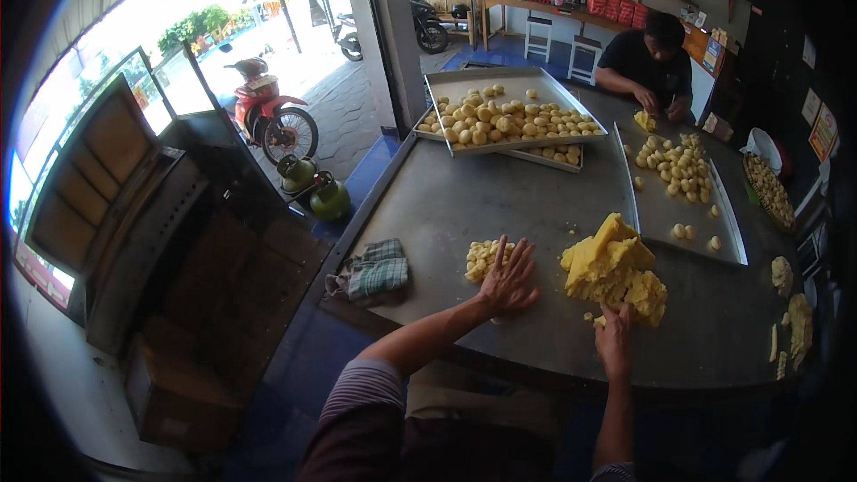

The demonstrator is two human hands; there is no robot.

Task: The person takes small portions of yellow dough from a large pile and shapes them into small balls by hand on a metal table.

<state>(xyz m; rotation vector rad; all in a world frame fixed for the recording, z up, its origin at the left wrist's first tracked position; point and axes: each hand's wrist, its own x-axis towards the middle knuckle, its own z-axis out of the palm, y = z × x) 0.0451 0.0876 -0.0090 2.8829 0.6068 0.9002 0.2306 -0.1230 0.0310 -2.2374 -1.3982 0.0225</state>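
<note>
My left hand (511, 286) is stretched flat with fingers spread, palm down over the metal tabletop (428, 214). Right beside its fingers lies a cluster of small pale-yellow dough pieces (483, 261). What is under the palm is mostly hidden. My right hand (614, 339) is at the near lower edge of a big crumbly yellow dough mound (611, 261). Its fingers are closed on a small piece of yellow dough (600, 321) there, partly hidden by the hand.
Stacked trays (500, 146) of dough balls stand at the far side; another tray (736, 241) lies to the right. Across the table a person (650, 62) handles yellow dough. A folded checkered cloth (377, 270) lies at the left edge. Green gas cylinders (330, 198) stand on the floor.
</note>
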